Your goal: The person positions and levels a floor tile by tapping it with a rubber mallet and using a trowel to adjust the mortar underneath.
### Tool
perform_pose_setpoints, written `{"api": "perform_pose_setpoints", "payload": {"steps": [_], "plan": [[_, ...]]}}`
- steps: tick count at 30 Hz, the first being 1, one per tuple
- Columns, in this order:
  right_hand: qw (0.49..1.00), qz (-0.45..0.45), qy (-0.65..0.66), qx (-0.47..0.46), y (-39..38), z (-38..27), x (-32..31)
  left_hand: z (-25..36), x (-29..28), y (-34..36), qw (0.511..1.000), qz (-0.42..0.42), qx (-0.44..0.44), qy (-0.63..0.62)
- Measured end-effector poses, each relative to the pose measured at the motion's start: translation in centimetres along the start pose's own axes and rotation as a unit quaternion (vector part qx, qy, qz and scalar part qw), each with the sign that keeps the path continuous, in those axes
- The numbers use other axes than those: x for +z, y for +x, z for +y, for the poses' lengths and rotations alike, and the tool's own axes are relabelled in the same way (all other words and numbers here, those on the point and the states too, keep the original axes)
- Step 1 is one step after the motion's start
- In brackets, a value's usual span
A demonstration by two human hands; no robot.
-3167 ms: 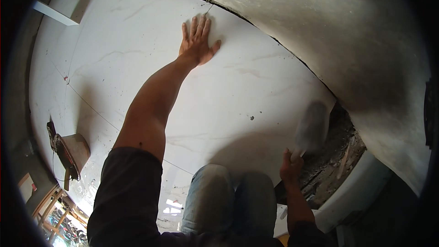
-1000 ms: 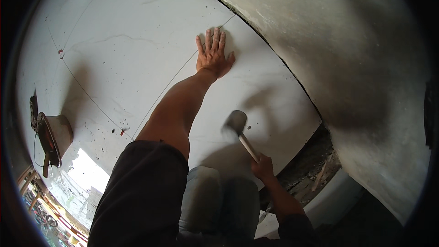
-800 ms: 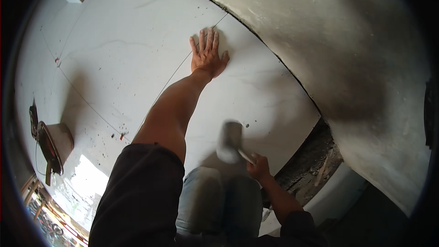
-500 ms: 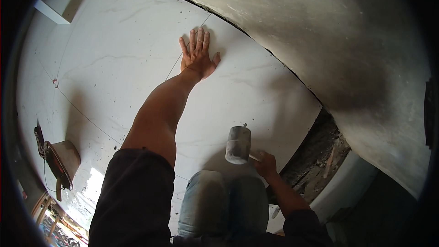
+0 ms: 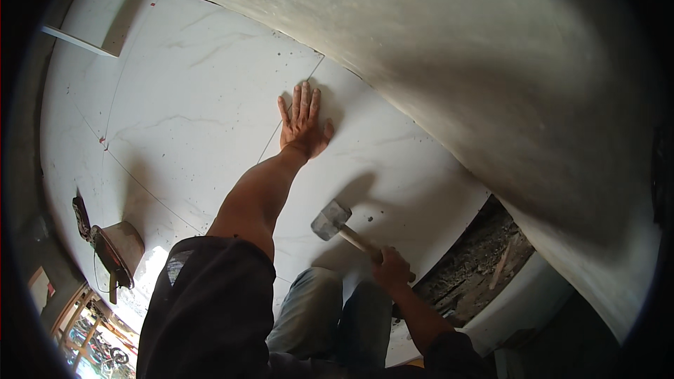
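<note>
My left hand (image 5: 304,126) lies flat with fingers spread across a thin joint between two large white marbled floor tiles (image 5: 203,98). In my right hand (image 5: 393,267) is the wooden handle of a rubber mallet (image 5: 331,220), gripped near its end. The mallet's grey head is tilted above the tile, left of that hand and near my knees. A shadow falls on the tile beside the head; whether the two touch I cannot tell.
A plastered wall (image 5: 449,84) borders the tiles along the far right. Bare rubble ground (image 5: 474,267) shows at their right edge. At left stand a dirty bucket (image 5: 121,249) and a white angled piece (image 5: 81,41). Small red spacers (image 5: 104,144) mark a tile corner.
The mallet has swung left and turned, so its handle now shows. My right hand has shifted slightly left and down. My left hand stays pressed on the joint while the whole view has tilted.
</note>
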State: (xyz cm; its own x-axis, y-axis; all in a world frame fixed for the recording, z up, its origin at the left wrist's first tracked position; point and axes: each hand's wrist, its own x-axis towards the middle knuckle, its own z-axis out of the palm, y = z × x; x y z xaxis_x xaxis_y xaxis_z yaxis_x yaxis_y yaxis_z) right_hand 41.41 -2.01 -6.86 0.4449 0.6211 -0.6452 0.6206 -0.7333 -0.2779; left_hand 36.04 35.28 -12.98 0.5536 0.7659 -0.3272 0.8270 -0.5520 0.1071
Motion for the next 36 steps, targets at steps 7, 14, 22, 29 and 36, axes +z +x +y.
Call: {"api": "perform_pose_setpoints", "payload": {"steps": [7, 14, 22, 29, 36], "plan": [[0.996, 0.040, 0.051, -0.063, 1.6, 3.3, 0.0, 0.8, -0.2, 0.3, 0.999, -0.027, 0.025, -0.008], [0.996, 0.007, -0.052, 0.078, 1.0, 3.9, -0.5, 0.7, 0.6, 0.2, 1.000, 0.019, 0.024, -0.006], [0.985, 0.046, 0.041, 0.159, -1.4, 5.4, 1.3, -2.5, 3.1, -8.1, 0.997, 0.045, -0.060, -0.035], [0.924, 0.047, 0.262, 0.274, -3.3, 2.5, 5.6, -3.0, 3.3, -9.6, 0.998, 0.044, -0.038, -0.004], [0.944, 0.206, 0.133, 0.220, -4.6, 0.4, 10.4, -3.3, 4.6, -7.2, 0.992, 0.104, 0.066, 0.040]]}}
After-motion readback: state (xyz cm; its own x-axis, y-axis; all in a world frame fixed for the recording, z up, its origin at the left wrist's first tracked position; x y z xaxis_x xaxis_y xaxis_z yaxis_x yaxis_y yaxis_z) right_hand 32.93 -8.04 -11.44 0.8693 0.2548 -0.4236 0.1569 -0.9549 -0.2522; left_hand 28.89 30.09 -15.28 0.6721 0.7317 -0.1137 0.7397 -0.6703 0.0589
